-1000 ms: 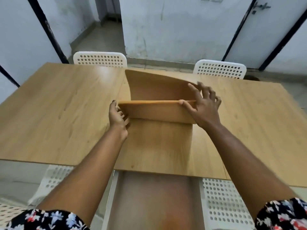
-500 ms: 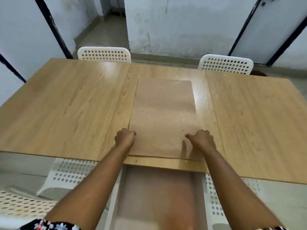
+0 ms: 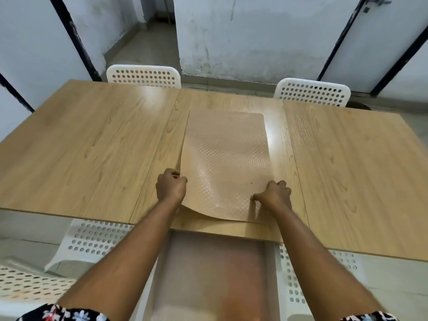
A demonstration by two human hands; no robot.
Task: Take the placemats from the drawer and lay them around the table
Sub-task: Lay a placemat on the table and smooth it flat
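Note:
A tan placemat [image 3: 225,156] with a dotted texture lies lengthwise on the middle of the wooden table [image 3: 88,147]. My left hand [image 3: 171,185] grips its near left edge and lifts that corner, so the mat bulges off the table there. My right hand [image 3: 274,195] pinches the near right edge, which stays close to the tabletop. Another wood-coloured layer shows under the raised corner; I cannot tell if it is a second mat. Below the table's near edge the open drawer [image 3: 208,274] shows a blurred brownish inside.
Two white perforated chairs [image 3: 143,76] [image 3: 311,91] stand at the far side of the table. More white perforated chairs [image 3: 92,239] [image 3: 298,281] flank the drawer on my side. Grey walls and dark door frames lie beyond.
One second ago both hands held the mat folded upward; it then came down flat on the table. Now my left hand has raised the near left corner.

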